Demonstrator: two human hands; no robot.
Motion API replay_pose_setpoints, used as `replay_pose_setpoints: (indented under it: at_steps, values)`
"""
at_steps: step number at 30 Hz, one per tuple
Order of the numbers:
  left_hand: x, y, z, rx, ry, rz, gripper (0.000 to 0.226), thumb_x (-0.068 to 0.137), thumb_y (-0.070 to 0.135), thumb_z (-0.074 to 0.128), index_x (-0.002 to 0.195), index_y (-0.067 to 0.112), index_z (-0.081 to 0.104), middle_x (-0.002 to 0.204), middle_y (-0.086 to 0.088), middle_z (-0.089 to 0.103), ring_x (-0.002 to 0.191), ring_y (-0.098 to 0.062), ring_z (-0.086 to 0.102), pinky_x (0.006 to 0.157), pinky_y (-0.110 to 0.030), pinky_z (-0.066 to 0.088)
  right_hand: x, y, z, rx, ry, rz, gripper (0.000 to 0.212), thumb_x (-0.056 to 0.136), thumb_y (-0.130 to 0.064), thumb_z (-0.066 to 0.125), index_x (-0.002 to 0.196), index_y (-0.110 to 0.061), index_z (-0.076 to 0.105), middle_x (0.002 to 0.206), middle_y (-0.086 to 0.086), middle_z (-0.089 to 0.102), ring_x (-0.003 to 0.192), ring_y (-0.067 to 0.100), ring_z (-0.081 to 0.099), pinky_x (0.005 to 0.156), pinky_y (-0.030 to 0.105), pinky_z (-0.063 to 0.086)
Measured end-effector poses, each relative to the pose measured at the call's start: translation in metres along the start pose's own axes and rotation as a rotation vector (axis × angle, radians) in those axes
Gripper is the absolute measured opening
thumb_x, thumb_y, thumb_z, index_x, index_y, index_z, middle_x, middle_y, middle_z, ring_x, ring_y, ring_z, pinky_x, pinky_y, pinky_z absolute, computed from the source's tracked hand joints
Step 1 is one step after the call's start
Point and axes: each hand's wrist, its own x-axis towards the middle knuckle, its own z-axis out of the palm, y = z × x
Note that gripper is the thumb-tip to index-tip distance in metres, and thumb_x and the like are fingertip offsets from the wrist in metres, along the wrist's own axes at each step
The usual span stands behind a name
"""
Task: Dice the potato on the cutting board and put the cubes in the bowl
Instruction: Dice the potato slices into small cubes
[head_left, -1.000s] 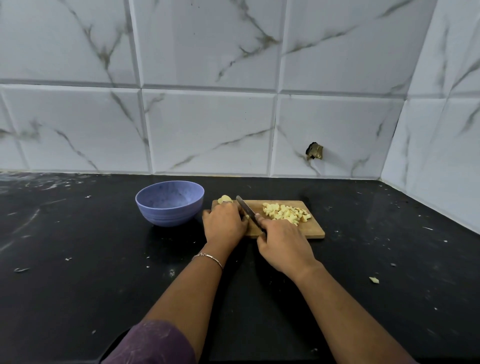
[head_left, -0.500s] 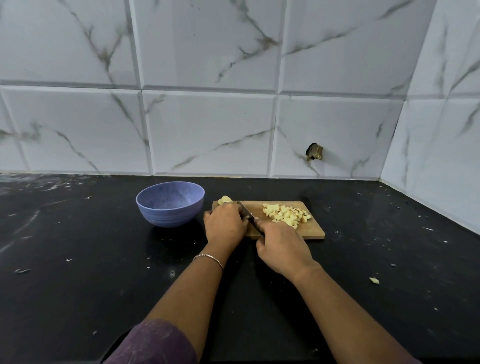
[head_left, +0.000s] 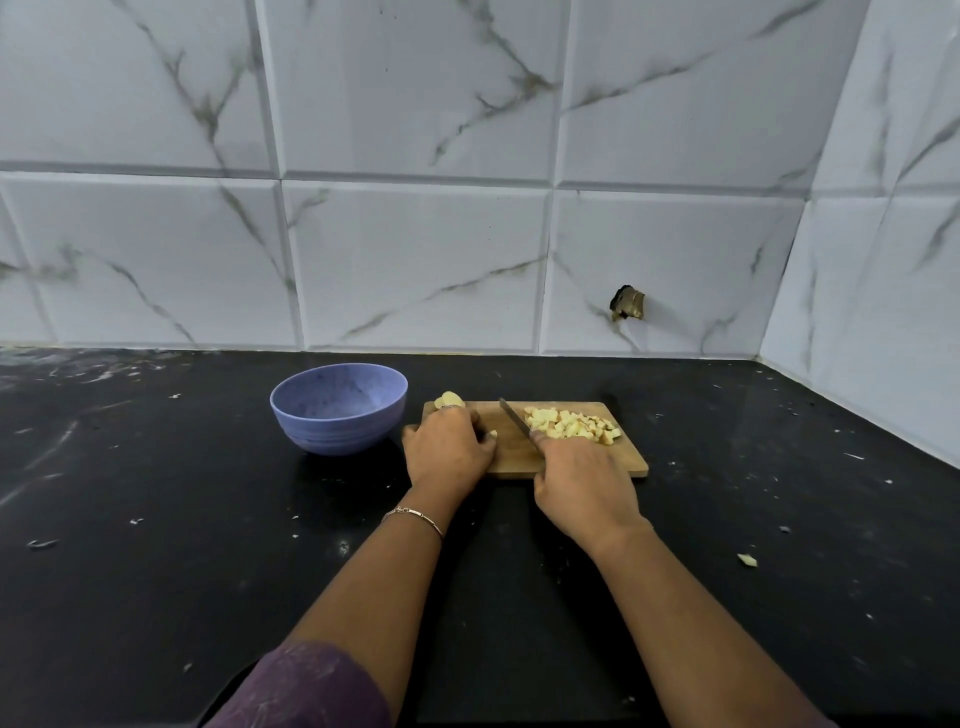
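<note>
Hands: left (head_left: 448, 453) holds potato piece (head_left: 449, 400); right (head_left: 582, 483) grips knife (head_left: 514, 415); one board (head_left: 631, 462), one bowl (head_left: 337, 410), one cube pile (head_left: 571, 425).

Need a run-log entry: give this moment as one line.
step: dicing | left hand: holds potato piece on cutting board | right hand: grips knife | cubes: piled on board | bowl: no cubes visible

Veined white wall tiles (head_left: 415, 260); black counter (head_left: 130, 519); perhaps a chipped hole (head_left: 628, 304).
</note>
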Motion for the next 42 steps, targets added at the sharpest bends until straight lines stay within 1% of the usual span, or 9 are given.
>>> replay_pose_setpoints:
  at_steps: [4,12,17,22,24,28,33,38,42]
  values:
    - [0.000,0.000,0.000,-0.010,0.001,0.005,0.020,0.089,0.044,0.062,0.094,0.026,0.070,0.100,0.005,0.068,0.109,-0.017,0.056,0.094,-0.040,0.039,0.001,0.005,-0.001,0.018,0.021,0.063,0.052,0.099,-0.020,0.053,0.149,-0.029,0.043,0.108,-0.002,0.067,0.097,0.015,0.063,0.078,0.028,0.052]
    - [0.002,0.000,0.000,-0.017,-0.024,0.001,0.021,0.089,0.043,0.062,0.096,0.025,0.072,0.098,0.005,0.069,0.106,-0.017,0.058,0.093,-0.041,0.040,-0.002,-0.003,-0.004,0.200,0.051,-0.006,0.053,0.098,-0.028,0.057,0.148,-0.034,0.043,0.118,-0.006,0.067,0.103,0.010,0.063,0.092,0.030,0.052]
    - [0.002,0.000,-0.006,-0.051,-0.032,-0.016,0.022,0.088,0.031,0.056,0.102,0.027,0.074,0.102,0.003,0.068,0.105,-0.019,0.059,0.093,-0.039,0.043,-0.003,-0.003,-0.006,0.216,0.038,-0.012,0.052,0.098,-0.027,0.056,0.148,-0.033,0.044,0.121,-0.006,0.067,0.101,0.010,0.063,0.088,0.028,0.052]
    - [0.007,-0.010,-0.016,-0.224,0.010,-0.059,0.029,0.091,0.009,0.053,0.104,0.023,0.074,0.105,0.002,0.069,0.077,-0.015,0.070,0.085,-0.034,0.057,-0.003,-0.002,-0.006,0.217,-0.014,-0.018,0.052,0.098,-0.027,0.056,0.148,-0.034,0.044,0.116,-0.006,0.068,0.085,0.007,0.061,0.079,0.026,0.053]
    - [0.009,-0.014,-0.018,-0.276,0.031,-0.089,0.030,0.091,0.004,0.054,0.106,0.019,0.074,0.111,0.001,0.068,0.083,-0.014,0.069,0.087,-0.027,0.054,-0.003,-0.001,-0.007,0.219,-0.036,-0.024,0.052,0.099,-0.027,0.056,0.148,-0.035,0.043,0.115,-0.006,0.067,0.078,0.004,0.057,0.072,0.023,0.051]
    - [0.009,-0.018,-0.020,-0.332,0.031,-0.132,0.030,0.092,0.002,0.054,0.109,0.016,0.073,0.112,-0.003,0.070,0.104,-0.018,0.065,0.096,-0.036,0.053,-0.005,-0.002,-0.007,0.244,-0.069,-0.047,0.051,0.098,-0.027,0.056,0.147,-0.036,0.045,0.104,-0.007,0.066,0.065,0.002,0.051,0.058,0.018,0.039]
    - [0.003,-0.019,-0.026,-0.329,-0.017,-0.113,0.026,0.093,0.006,0.056,0.108,0.016,0.074,0.110,0.000,0.071,0.103,-0.016,0.064,0.094,-0.033,0.053,-0.005,-0.002,-0.005,0.223,-0.092,-0.047,0.051,0.098,-0.028,0.057,0.147,-0.037,0.045,0.097,-0.007,0.066,0.067,0.003,0.054,0.061,0.020,0.044]
    - [-0.004,-0.021,-0.033,-0.289,-0.118,-0.057,0.033,0.087,-0.001,0.058,0.112,0.015,0.072,0.111,0.001,0.071,0.105,-0.015,0.064,0.095,-0.028,0.050,-0.008,-0.001,-0.008,0.193,-0.086,-0.027,0.051,0.098,-0.029,0.056,0.147,-0.036,0.044,0.104,-0.005,0.067,0.082,0.009,0.060,0.073,0.025,0.051]
    - [-0.005,-0.025,-0.035,-0.269,-0.246,-0.013,0.034,0.083,0.006,0.069,0.116,0.016,0.070,0.117,0.000,0.069,0.108,-0.015,0.062,0.094,-0.024,0.047,-0.008,0.001,-0.009,0.164,-0.076,-0.006,0.050,0.099,-0.028,0.055,0.147,-0.035,0.045,0.107,-0.003,0.067,0.092,0.013,0.063,0.078,0.028,0.052]
